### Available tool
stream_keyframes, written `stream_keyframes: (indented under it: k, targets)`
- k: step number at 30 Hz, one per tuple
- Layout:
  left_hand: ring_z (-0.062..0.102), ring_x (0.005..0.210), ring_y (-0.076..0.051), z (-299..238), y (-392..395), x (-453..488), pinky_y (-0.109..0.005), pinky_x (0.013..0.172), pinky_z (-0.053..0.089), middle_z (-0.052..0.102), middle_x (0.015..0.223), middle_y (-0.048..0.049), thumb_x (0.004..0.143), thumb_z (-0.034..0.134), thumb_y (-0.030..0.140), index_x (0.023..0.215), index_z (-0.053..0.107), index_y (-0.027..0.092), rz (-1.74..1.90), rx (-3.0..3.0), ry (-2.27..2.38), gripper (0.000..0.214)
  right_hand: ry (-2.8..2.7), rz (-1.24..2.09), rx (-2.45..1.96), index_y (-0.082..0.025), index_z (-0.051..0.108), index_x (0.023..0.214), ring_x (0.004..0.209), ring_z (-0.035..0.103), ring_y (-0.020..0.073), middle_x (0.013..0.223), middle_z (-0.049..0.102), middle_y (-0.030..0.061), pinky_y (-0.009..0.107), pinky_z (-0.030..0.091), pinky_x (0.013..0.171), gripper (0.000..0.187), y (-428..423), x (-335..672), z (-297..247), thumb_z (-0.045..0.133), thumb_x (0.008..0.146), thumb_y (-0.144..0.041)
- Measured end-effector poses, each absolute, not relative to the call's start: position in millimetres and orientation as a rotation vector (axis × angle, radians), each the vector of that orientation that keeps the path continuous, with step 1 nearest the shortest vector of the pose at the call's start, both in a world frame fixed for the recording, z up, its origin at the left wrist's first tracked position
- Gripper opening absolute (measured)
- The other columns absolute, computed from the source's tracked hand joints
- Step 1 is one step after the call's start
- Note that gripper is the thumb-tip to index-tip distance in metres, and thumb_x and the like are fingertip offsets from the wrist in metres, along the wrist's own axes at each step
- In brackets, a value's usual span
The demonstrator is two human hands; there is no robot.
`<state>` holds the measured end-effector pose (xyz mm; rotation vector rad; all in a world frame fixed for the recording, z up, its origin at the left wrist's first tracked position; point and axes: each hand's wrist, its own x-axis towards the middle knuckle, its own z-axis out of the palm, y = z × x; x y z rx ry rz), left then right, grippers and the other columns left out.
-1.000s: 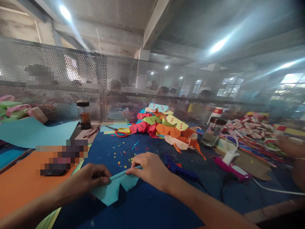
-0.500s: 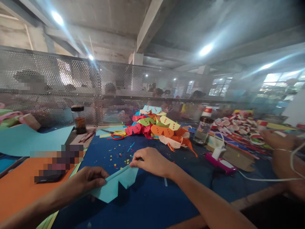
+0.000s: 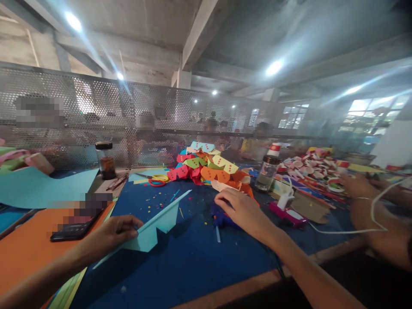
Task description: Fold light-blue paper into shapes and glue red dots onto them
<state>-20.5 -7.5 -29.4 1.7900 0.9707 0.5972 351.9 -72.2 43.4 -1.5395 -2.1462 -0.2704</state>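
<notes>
My left hand [image 3: 120,229] pinches a folded light-blue paper cutout [image 3: 144,238] by its folded edge, thumb against fingers. The paper is tilted above the blue tabletop, its notched lower edge hanging and its far end free. My right hand [image 3: 241,208] is apart from the paper, its fingers loosely bent over a dark blue tool [image 3: 222,214] that looks like a glue gun. The hand partly hides the tool, and a firm hold on it does not show. A thin whitish stick [image 3: 218,234] lies just in front of it.
Behind stands a heap of colourful dotted paper cutouts [image 3: 216,175], with scissors [image 3: 157,179] and a jar [image 3: 106,161] leftward. A magenta power strip [image 3: 288,214] with a white cable lies right, near a co-worker's arm [image 3: 367,214]. Orange sheets [image 3: 28,249] and a phone [image 3: 74,231] are left.
My right hand has let go of the paper's far end and moved right, over the dark blue tool. The left hand still holds the paper, now raised and tilted more steeply.
</notes>
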Motion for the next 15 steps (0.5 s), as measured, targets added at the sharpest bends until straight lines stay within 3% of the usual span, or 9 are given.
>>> stream_keyframes:
  k: [5,11,15]
  targets:
    - [0.062,0.078,-0.021,-29,-15,-20,-0.028,0.07,0.044,0.07,0.085,-0.0031,0.08,0.065,0.057,0.098,0.069,0.019,0.604,1.843,1.008,0.043,-2.232,-0.27,-1.789,-0.024,0.064,0.097,0.089,0.066,0.0225,0.093,0.067,0.0031,0.036,0.05,0.077,0.011,-118,384,26,0.054,0.096,-0.028]
    - [0.064,0.083,-0.024,-35,-18,-22,-0.03,0.073,0.047,0.074,0.091,-0.0068,0.079,0.065,0.06,0.096,0.071,0.018,0.469,1.886,0.926,0.045,-2.239,-0.448,-1.879,-0.02,0.064,0.105,0.095,0.065,0.0273,0.104,0.064,0.0084,0.042,0.052,0.082,0.016,-127,397,4,0.062,0.09,-0.025]
    - [0.061,0.079,-0.022,-37,-17,-23,-0.03,0.071,0.046,0.069,0.087,-0.0046,0.079,0.066,0.052,0.104,0.068,0.02,0.497,1.916,0.982,0.041,-2.271,-0.531,-1.911,-0.019,0.064,0.105,0.098,0.064,0.0299,0.104,0.065,0.01,0.044,0.052,0.082,0.018,-116,393,3,0.065,0.088,-0.023]
